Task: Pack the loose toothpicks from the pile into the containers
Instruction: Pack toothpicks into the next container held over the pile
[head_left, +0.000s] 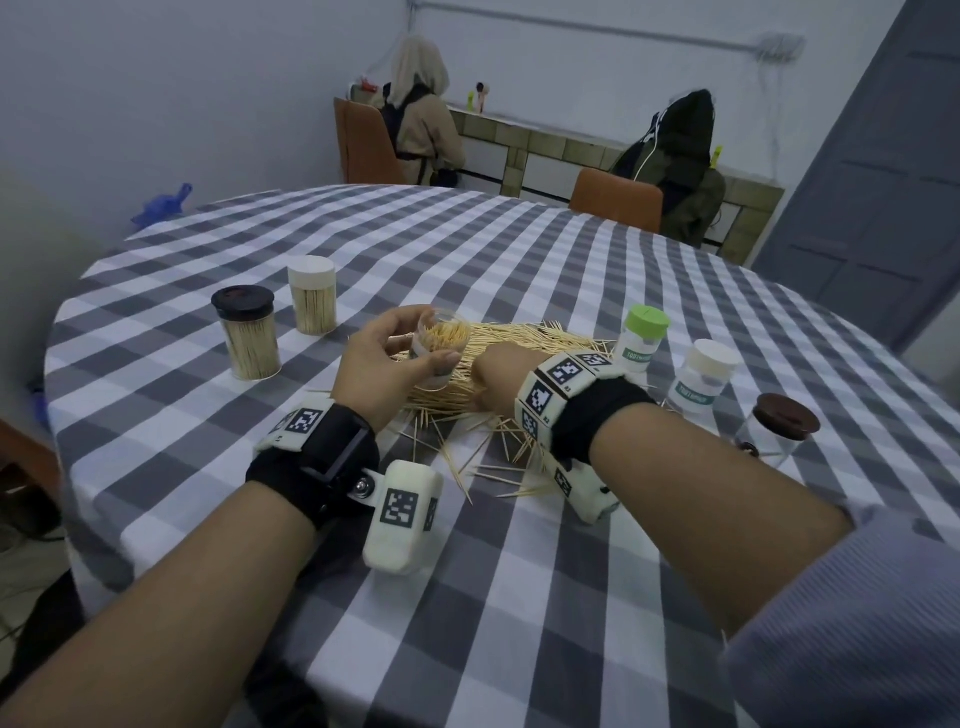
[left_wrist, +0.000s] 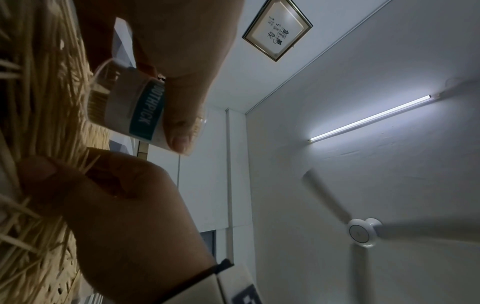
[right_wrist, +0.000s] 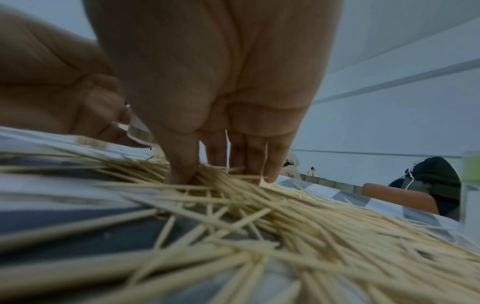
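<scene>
A pile of loose toothpicks lies mid-table on the checked cloth, with strays scattered toward me. My left hand grips an open clear container, partly filled with toothpicks and tilted just above the pile's left edge. The left wrist view shows my thumb across its "TOOTHPICK" label. My right hand is down in the pile beside the container. In the right wrist view its thumb and fingertips pinch a bunch of toothpicks.
Two full, capped containers stand at the left, one with a black lid and one with a white lid. At the right stand a green-lidded, a white-lidded and a brown-lidded jar. Chairs and seated people are beyond the table.
</scene>
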